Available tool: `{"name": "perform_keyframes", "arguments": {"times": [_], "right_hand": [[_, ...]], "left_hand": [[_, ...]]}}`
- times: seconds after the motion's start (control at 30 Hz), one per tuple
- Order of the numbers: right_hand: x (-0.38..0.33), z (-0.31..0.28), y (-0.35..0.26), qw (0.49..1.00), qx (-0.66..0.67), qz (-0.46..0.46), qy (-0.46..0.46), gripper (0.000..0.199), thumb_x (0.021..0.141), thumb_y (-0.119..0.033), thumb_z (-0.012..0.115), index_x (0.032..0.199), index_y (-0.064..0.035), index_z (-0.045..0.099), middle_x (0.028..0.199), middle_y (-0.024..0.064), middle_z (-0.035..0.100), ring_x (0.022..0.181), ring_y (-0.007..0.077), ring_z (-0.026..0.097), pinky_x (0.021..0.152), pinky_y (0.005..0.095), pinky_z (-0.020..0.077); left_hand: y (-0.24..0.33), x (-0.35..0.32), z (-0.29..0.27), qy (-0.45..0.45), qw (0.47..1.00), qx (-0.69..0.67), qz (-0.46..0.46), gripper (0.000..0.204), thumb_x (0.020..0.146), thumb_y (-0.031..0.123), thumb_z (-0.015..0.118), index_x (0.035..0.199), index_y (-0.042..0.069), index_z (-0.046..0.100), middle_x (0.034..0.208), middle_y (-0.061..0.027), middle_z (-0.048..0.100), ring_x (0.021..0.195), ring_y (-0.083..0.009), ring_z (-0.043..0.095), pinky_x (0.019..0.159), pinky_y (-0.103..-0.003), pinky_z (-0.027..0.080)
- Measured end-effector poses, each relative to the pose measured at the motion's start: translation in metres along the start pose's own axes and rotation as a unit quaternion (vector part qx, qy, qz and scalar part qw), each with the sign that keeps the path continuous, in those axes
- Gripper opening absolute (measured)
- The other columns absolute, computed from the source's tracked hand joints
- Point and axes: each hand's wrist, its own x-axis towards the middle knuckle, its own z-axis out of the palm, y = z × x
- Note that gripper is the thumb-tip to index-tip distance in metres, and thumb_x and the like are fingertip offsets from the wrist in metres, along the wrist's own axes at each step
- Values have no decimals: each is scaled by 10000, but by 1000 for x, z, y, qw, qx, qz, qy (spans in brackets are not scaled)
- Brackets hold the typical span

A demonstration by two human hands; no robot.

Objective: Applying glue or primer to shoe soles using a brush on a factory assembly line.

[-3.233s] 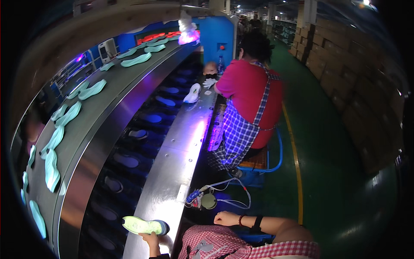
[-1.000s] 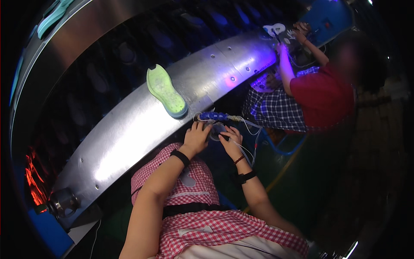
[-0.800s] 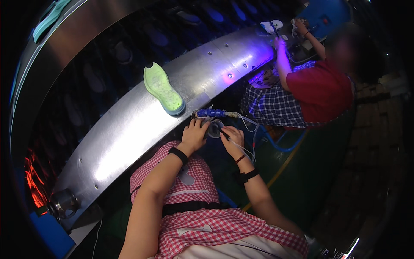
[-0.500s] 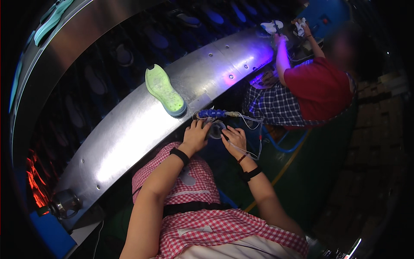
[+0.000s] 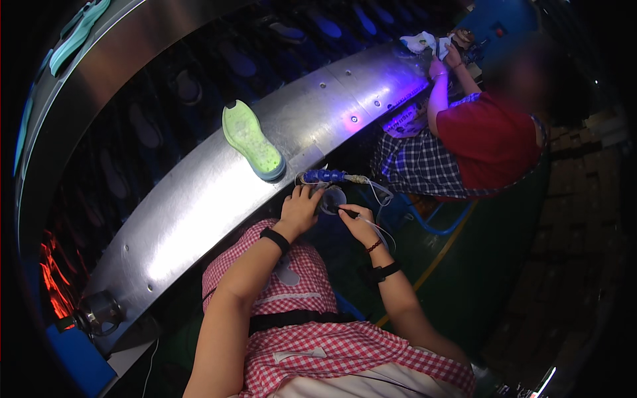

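Your steel ledge (image 5: pixel 192 219) has red glow (image 5: pixel 56 278) past its left end, violet light (image 5: pixel 391 86) washing its right end with a blue housing (image 5: pixel 514 23) beyond, and to its right dark-green floor (image 5: pixel 474 259), yellow floor line (image 5: pixel 428 266) and dim stacked cartons (image 5: pixel 570 172).

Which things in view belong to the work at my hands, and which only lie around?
Belong, it seems:
cup, by the left hand
dark tool, in the right hand
green shoe piece, untouched on the metal table

Seem only nearby:
teal soles, top left
dark round object, lower left
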Motion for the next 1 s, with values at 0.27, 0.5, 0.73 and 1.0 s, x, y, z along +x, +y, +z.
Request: {"name": "perform_keyframes", "arguments": {"times": [0.27,0.5,0.73,1.0], "right_hand": [[-32,-39,17,930,302,133,162,216,795,-132,652,942,26,644,844,50,630,729,99,570,673,205,458],[-65,-61,23,844,468,208,160,235,849,-138,572,1033,8,562,923,84,626,859,163,600,707,258,461],[-74,-61,17,761,580,251,146,239,850,-153,568,1048,-18,556,972,111,624,951,205,582,725,285,441],[-62,-49,-22,729,640,232,71,230,858,-148,549,1050,-21,562,944,112,630,925,211,591,752,301,438]], "left_hand": [[11,7,9,10,995,-98,6,755,643,240,733,1264,56,345,1254,-149,393,1174,-362,375,960,-408,380],[30,34,25,-47,996,-70,26,767,624,222,755,1266,64,366,1273,-130,398,1200,-333,369,965,-410,378],[25,32,22,-90,995,27,43,728,702,260,688,1322,94,344,1370,-98,329,1214,-340,364,987,-400,346],[-62,-22,-36,-190,674,-632,-333,838,771,645,489,1264,-23,369,1137,-161,535,1054,-219,507,846,-372,440]]}}
